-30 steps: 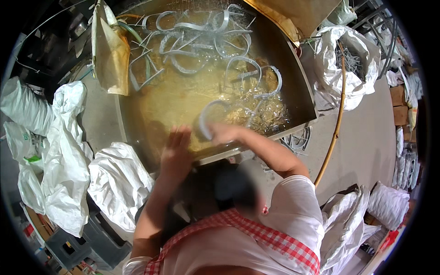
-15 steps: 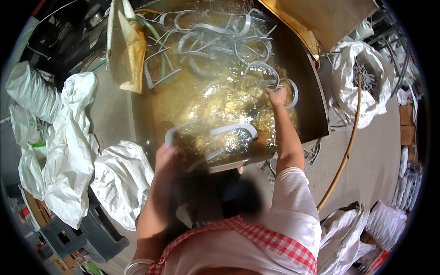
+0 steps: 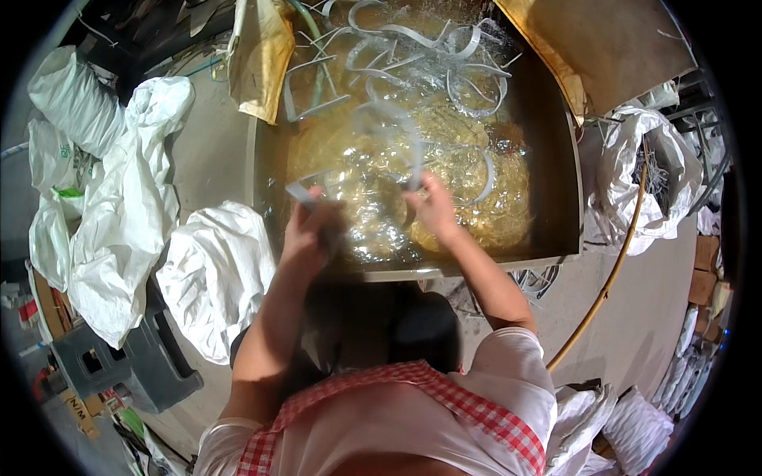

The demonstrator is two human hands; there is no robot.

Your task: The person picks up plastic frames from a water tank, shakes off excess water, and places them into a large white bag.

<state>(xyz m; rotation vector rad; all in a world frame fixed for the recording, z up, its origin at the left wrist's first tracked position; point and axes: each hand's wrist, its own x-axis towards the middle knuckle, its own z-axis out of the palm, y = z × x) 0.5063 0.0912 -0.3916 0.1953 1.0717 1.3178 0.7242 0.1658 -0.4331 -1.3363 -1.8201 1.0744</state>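
A metal tank [image 3: 557, 182] of yellowish, rippling water lies before me. My left hand [image 3: 308, 230] is closed around a flat grey metal strip [image 3: 300, 192] at the tank's near left; part of the strip is hidden by glare and fingers. Near the middle, my right hand [image 3: 434, 208] pinches a bent grey strip [image 3: 416, 163], which is blurred by motion and curves up and left over the water. Another curved strip [image 3: 487, 178] lies just right of that hand. At the far end, several bent strips [image 3: 470, 44] lie tangled in the water.
White woven sacks [image 3: 216, 278] stand left of the tank, beside a dark plastic stool [image 3: 131, 357]. On the right are an open sack [image 3: 652, 178] of metal pieces and a leaning wooden stick [image 3: 607, 292]. Stained sheets [image 3: 258, 67] hang at the tank's far corners.
My right hand has come nearer and left from the tank's right side, bringing a curved strip. My left hand has moved forward over the water. The view has shifted a little.
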